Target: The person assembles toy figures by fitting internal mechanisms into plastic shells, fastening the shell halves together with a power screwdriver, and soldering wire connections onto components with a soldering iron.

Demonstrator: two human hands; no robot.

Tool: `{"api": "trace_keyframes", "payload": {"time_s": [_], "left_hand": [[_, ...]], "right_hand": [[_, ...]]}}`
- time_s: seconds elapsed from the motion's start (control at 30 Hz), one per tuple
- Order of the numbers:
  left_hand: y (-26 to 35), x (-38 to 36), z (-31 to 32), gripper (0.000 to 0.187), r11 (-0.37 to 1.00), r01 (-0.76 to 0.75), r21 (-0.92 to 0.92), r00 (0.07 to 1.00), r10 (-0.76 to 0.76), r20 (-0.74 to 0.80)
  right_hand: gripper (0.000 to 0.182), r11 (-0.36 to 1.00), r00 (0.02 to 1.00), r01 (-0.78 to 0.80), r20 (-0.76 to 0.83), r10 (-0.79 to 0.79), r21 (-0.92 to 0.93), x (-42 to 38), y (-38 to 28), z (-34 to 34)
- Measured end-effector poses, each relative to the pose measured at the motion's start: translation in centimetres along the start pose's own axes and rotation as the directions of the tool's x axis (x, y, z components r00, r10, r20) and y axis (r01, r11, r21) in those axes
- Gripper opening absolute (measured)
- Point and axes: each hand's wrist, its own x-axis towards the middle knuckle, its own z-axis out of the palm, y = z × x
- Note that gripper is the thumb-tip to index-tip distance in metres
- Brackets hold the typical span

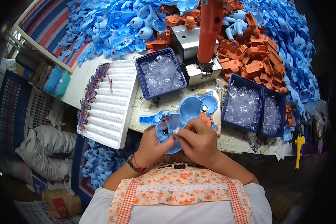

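Note:
My left hand (151, 145) holds a blue plastic shell (163, 130) by its left and lower side, with the open inside facing up. My right hand (198, 140) is at the shell's right edge, thumb and fingers pinched on a small white piece (176, 131). Inside the shell are small orange and dark parts. Just behind it lies another rounded blue shell (190, 108) with a silvery round part, and an orange piece (205, 118) shows beside my right fingers.
Blue bins (159, 76) (242, 102) hold clear plastic parts. A white foam tray (110, 100) carries wired components. A red tool (210, 33) hangs above a metal fixture (201, 72). Piles of blue parts (119, 30) and orange parts (250, 59) lie behind. A yellow-handled tool (298, 149) is at the right.

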Motion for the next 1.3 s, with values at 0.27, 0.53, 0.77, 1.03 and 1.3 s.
{"api": "trace_keyframes", "payload": {"time_s": [0.27,0.53,0.77,1.03,1.3], "left_hand": [[0.2,0.3,0.3,0.031,0.99,-0.042,0.133,0.999,0.044,-0.009],[-0.3,0.5,0.4,0.031,0.975,-0.06,0.212,0.998,0.064,-0.009],[-0.3,0.4,0.4,0.034,0.961,-0.095,0.261,0.995,0.096,0.011],[1.0,0.3,1.1,0.033,0.796,-0.299,0.526,0.941,0.338,0.022],[1.8,0.1,0.6,0.033,0.845,-0.195,0.499,0.978,0.204,0.038]], "right_hand": [[0.018,0.995,0.999,0.002,0.032,0.001,-0.098,0.3,0.0,0.1],[0.013,0.996,1.0,-0.024,-0.022,0.022,-0.089,0.1,0.5,0.5],[0.019,0.998,0.996,-0.047,-0.074,0.045,-0.033,0.3,0.7,0.6],[0.014,0.993,0.987,-0.114,-0.114,0.116,0.025,0.1,0.6,0.6],[0.018,0.994,0.988,-0.113,-0.11,0.112,-0.004,0.2,0.7,0.1]]}}
